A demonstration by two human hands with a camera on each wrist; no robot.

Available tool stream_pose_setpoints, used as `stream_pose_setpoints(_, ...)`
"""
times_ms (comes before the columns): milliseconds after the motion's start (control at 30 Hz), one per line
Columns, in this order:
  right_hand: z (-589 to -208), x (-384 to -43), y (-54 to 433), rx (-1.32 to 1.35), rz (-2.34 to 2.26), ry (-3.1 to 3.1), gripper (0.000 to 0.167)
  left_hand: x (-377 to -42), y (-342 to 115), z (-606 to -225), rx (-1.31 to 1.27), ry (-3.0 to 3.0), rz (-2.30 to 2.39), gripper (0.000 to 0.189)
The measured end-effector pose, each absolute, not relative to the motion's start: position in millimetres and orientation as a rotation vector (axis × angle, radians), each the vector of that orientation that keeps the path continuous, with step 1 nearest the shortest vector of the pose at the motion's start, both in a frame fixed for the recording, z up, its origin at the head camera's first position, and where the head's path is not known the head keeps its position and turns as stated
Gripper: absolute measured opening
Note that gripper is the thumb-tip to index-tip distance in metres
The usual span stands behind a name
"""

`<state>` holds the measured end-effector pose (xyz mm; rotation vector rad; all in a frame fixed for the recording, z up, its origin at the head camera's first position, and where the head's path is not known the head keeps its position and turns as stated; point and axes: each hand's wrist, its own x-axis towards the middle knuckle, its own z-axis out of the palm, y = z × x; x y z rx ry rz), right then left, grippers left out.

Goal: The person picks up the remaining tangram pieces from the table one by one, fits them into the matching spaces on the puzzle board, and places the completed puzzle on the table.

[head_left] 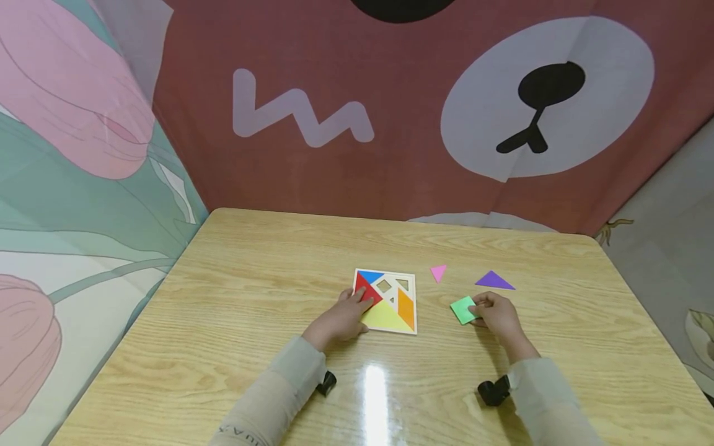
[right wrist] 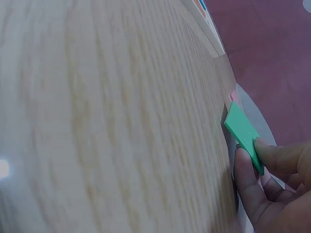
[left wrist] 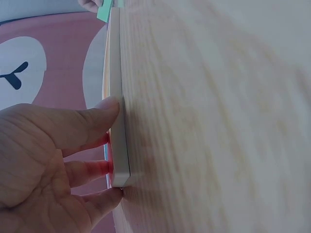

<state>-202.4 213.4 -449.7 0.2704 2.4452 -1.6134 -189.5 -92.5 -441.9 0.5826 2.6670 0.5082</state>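
Observation:
A white tangram board [head_left: 393, 282] lies flat on the table. It holds a red triangle [head_left: 362, 282], a yellow triangle [head_left: 387, 317], an orange parallelogram [head_left: 405, 308] and a blue triangle [head_left: 370, 276]; a few cut-outs show bare. My left hand [head_left: 341, 317] rests at the board's left near corner, fingers spread over the red piece, thumb against the near edge [left wrist: 116, 73]. To the right of the board my right hand [head_left: 502, 314] pinches a green square [head_left: 462, 310] between thumb and fingers. In the right wrist view the green square [right wrist: 243, 130] is tilted above the tabletop.
Beyond the green square lie a pink triangle [head_left: 438, 272] and a purple triangle [head_left: 495, 280] on the wooden table [head_left: 251, 266]. A printed curtain [head_left: 334, 179] hangs behind the table's far edge. Black wrist devices [head_left: 493, 392] sit under both cuffs.

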Motion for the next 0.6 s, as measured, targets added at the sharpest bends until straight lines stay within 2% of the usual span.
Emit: stream_pose_setpoints(600,-453,-203,198,0.271,-1.666,2.463,0.025,-191,-93,-443,0.597,2.669,0.513,0.058)
